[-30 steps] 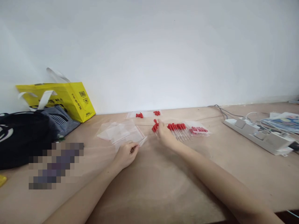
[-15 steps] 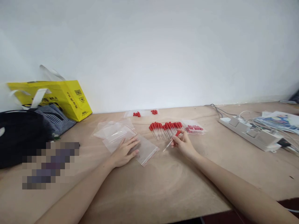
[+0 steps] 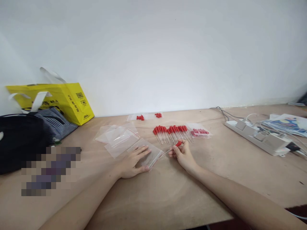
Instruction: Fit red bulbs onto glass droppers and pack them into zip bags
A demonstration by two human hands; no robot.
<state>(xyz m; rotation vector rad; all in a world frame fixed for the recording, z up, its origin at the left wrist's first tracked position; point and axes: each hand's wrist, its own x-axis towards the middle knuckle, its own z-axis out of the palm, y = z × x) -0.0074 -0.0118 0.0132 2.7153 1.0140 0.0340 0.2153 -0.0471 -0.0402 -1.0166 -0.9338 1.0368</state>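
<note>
My left hand [image 3: 134, 161] lies flat with fingers spread on a clear zip-lock bag [image 3: 151, 154], its thumb near the bag's zip end. Between the thumb and fingers of my right hand [image 3: 183, 156] is a dropper [image 3: 177, 144] with a red rubber bulb and a clear thin tube. The tube points left, its tip at the bag's zip end; whether it is inside the opening I cannot tell. Just beyond the right hand, several more red-bulbed droppers [image 3: 165, 130] lie side by side. Other clear zip-lock bags [image 3: 117, 135] overlap left of them.
A bag of red bulbs [image 3: 200, 132] lies right of the droppers. Near the wall, small red pieces [image 3: 140, 118] rest on clear plastic. A power strip [image 3: 254, 135] with plugs stands right, beside papers [image 3: 287, 124]. A yellow bag [image 3: 72, 102] and dark bag [image 3: 21, 140] stand left.
My right hand has moved left and nearer with the dropper, bringing its tip to the bag. My left hand has slid slightly toward me and right, its thumb now by the zip end.
</note>
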